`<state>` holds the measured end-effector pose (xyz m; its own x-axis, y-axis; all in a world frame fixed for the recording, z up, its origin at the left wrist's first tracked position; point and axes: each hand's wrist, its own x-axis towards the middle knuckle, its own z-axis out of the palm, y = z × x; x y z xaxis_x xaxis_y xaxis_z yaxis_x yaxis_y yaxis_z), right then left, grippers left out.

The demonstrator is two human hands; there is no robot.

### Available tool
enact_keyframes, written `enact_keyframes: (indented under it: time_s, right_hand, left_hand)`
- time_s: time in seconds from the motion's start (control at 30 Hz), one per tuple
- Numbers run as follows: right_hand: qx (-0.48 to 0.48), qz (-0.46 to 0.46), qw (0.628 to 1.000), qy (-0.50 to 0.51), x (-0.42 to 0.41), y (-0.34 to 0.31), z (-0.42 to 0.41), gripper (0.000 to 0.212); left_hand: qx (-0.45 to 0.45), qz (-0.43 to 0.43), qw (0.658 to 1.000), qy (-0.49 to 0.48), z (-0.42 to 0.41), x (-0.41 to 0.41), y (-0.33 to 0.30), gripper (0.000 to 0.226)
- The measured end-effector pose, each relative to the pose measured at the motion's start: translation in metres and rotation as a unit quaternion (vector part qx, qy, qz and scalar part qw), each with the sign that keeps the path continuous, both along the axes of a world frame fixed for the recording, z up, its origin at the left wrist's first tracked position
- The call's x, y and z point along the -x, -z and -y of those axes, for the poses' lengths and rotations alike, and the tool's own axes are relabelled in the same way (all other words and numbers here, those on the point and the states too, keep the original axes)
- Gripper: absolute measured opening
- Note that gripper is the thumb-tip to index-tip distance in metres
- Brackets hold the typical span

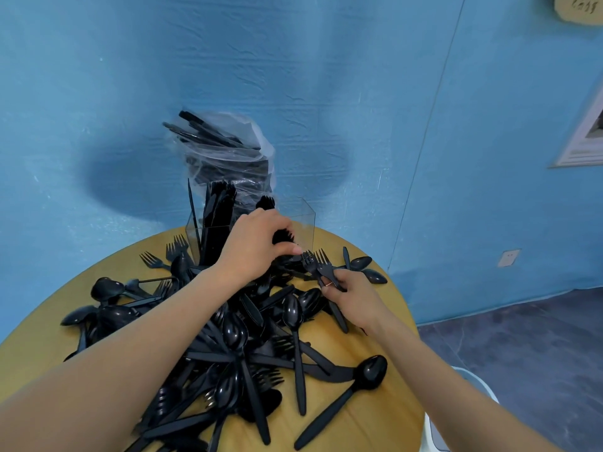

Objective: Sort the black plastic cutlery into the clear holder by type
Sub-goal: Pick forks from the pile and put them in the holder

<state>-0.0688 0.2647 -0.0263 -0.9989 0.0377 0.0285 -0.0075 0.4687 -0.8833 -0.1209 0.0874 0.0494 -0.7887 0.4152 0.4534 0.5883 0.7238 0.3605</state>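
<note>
Dozens of black utensils are heaped on the round table (375,429). A fork bunch (283,238) is gripped at the clear holder (301,220) by the left hand (257,244); two forks (318,265) are pinched by the right hand (354,296). Fork loading is judged underway; tines-up insertion is called for next.

Scrawl on top-right wall sign (584,4), prob. illegible.

Even, fairly bright indoor light from above and in front. A large soft shadow falls on the blue wall (208,177). Small glints shine on the black cutlery (235,334). Wide-angle distortion bends the edges; the nearest forearms look slightly soft.
</note>
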Motion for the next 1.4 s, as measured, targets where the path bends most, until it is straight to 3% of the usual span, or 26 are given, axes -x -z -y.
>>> enact_keyframes:
  time_s: [0.17, 0.4, 0.5, 0.57, 0.67, 0.87, 1.13, 1.2, 1.4]
  right_hand:
    - [-0.014, -0.024, 1.0, 0.003, 0.008, -0.011, 0.006, 0.007]
    - [-0.082, 0.022, 0.996, -0.012, 0.02, -0.015, 0.014, 0.01]
    - [-0.109, 0.001, 0.994, 0.0, 0.02, -0.023, 0.021, 0.017]
    - [-0.089, -0.039, 0.995, 0.025, 0.017, -0.034, 0.027, 0.023]
    - [-0.035, -0.1, 0.993, 0.048, 0.01, -0.057, 0.039, 0.011]
    - [0.016, -0.146, 0.989, -0.009, -0.011, -0.08, 0.079, 0.016]
    - [0.042, -0.129, 0.989, -0.052, -0.024, -0.071, 0.105, 0.026]
    - [0.06, -0.115, 0.99, -0.059, -0.027, -0.07, 0.11, 0.026]
    - [0.184, -0.038, 0.978, -0.086, -0.035, -0.072, 0.11, 0.017]
  left_hand:
    - [-0.144, 0.034, 0.989, -0.02, 0.008, 0.004, -0.013, 0.015]
    - [-0.27, 0.068, 0.958, -0.062, 0.022, 0.006, -0.027, 0.017]
    - [-0.322, 0.087, 0.939, -0.086, 0.029, 0.006, -0.029, 0.017]
    - [-0.341, 0.096, 0.93, -0.098, 0.035, 0.004, -0.03, 0.017]
    - [-0.366, 0.099, 0.92, -0.1, 0.041, -0.002, -0.03, 0.023]
    - [-0.38, 0.111, 0.911, -0.11, 0.045, -0.021, -0.025, 0.016]
    - [-0.53, 0.206, 0.814, -0.119, 0.047, -0.044, -0.011, 0.007]
    - [-0.543, 0.216, 0.803, -0.119, 0.046, -0.05, -0.011, 0.007]
    - [-0.49, 0.157, 0.847, -0.129, 0.05, -0.058, -0.012, 0.021]
